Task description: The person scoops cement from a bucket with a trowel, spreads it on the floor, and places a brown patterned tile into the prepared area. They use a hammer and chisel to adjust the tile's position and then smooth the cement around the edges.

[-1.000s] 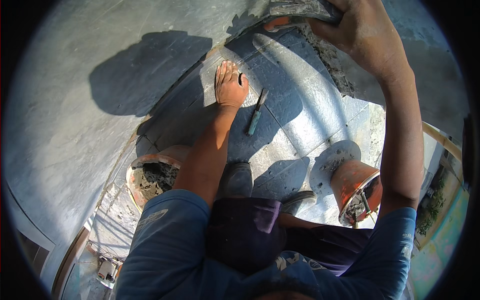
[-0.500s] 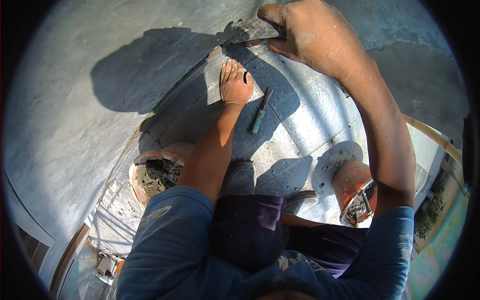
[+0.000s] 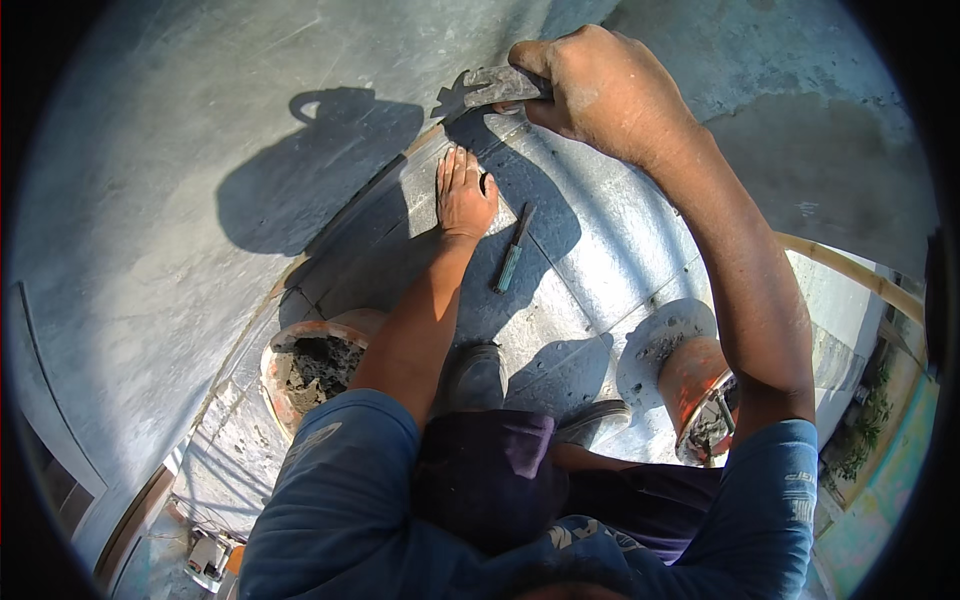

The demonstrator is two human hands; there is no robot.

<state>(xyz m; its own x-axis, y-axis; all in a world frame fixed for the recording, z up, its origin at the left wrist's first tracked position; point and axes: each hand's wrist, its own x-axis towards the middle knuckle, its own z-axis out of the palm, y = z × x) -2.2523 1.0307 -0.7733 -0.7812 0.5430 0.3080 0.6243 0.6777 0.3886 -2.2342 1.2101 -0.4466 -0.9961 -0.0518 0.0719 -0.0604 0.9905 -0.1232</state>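
Head view only. Right hand (image 3: 610, 95) is fisted tight around the handle of a flat grey mortar-caked steel trowel (image 3: 480, 90); the blade sticks out to the left of the knuckles, over the far edge of the tiled strip, probably angled to work the seam there.

Left hand (image 3: 463, 192) holds nothing: fingers spread flat, palm pressed on a pale grey square stone tile (image 3: 425, 195), looks like it's bracing or seating it. Tile surface is matte, dusty, with straight joints.

Just right of that palm lies a slim dark green-handled chisel-like tool (image 3: 511, 262), loose on the tiles.

Below the left forearm sits a round orange bucket of dark lumpy mortar (image 3: 315, 365). A second orange mortar-crusted bucket (image 3: 700, 395) sits under the right elbow.
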